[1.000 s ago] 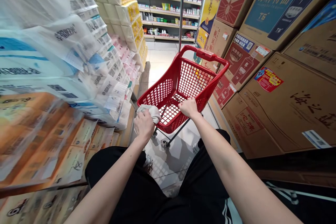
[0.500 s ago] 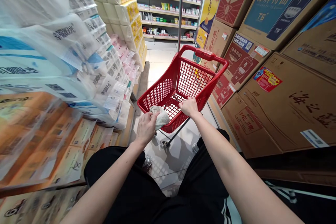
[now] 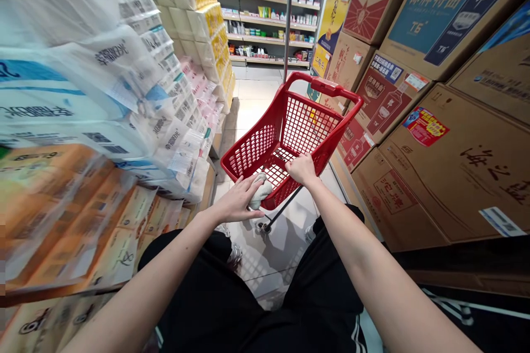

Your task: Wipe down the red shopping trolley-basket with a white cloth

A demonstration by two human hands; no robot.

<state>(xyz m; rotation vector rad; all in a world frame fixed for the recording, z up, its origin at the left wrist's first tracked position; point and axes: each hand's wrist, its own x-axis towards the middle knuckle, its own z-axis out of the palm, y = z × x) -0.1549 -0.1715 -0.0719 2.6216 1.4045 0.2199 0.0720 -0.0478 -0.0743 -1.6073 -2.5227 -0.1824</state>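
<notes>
A red plastic wheeled shopping basket [image 3: 331, 88] is stood on a pale tiled floor [image 3: 256, 99] in a narrow shop aisle, and its near rim is gripped by the right hand [image 3: 302, 170], with the fingers curled closed over the plastic. A crumpled white cloth [image 3: 260, 192] is pressed at the near left part of the basket, by the rim; whether it lies inside or outside the wall cannot be told. It is held there by the left hand [image 3: 237, 202], which is partly open, with the fingers spread and reaching across the cloth. How much of the basket has been touched by the cloth cannot be told, as no mark showing this is visible on the red mesh. To the left of the basket, plastic-wrapped packs of paper rolls [image 3: 83, 94] are stacked high, while brown cardboard cartons with printed labels [image 3: 418, 176] are piled to the right. Further along the aisle, a slim metal pole [image 3: 286, 11] is seen standing before shelves of small packaged goods [image 3: 273, 22].
</notes>
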